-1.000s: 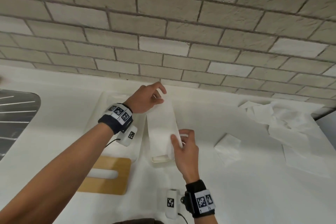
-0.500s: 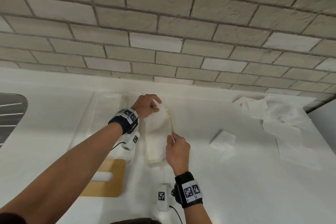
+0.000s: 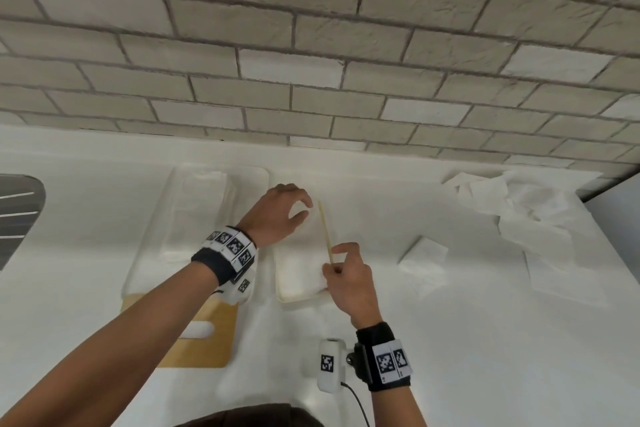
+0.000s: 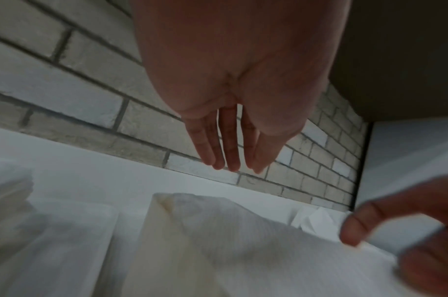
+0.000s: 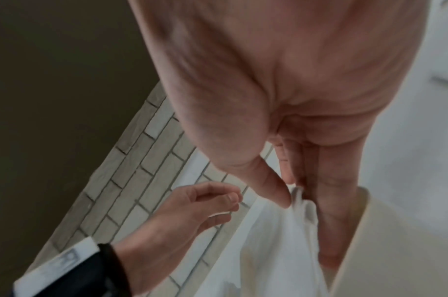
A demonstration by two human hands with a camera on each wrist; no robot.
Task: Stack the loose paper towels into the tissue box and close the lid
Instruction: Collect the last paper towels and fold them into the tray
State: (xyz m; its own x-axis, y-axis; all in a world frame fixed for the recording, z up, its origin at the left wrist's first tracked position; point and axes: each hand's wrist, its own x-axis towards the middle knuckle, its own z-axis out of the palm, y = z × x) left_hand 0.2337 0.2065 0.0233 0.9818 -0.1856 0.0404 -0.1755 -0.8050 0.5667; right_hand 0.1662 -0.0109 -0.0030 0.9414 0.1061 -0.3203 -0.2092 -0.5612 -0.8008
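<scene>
Head view: white worktop (image 3: 450, 340) under a brick wall (image 3: 311, 45). Cream tissue box (image 3: 298, 296) sits open mid-worktop, long axis running away from the camera, thin tan rim showing on its right edge. A folded paper towel (image 3: 301, 253) lies in the box. Left hand (image 3: 277, 211) is above the far end of the box, fingers loosely curved, nothing clearly held. Right hand (image 3: 346, 274) is at the box's near right side, thumb and fingers pinched on the towel's edge. Wooden lid (image 3: 204, 333) with a slot lies flat on the worktop, left of the box and nearer the camera, partly behind the left forearm. Clear tray (image 3: 152, 236) with more white paper sits left of the box. One folded loose towel (image 3: 422, 253) lies right of the box; a crumpled pile of towels (image 3: 512, 211) is farther right by the wall. Dark sink edge (image 3: 17, 211) at far left.

Left wrist view: left hand (image 4: 230, 120) fingers straight and together, grip slack, holding nothing, above the towel (image 4: 243, 241) in the box. Right hand (image 4: 408, 231) blurred at right.

Right wrist view: right hand (image 5: 294, 140) thumb and fingers pinch a towel fold (image 5: 281, 231); cream box wall (image 5: 383, 251) just beside. Left hand (image 5: 179, 217) loosely curled, empty.
</scene>
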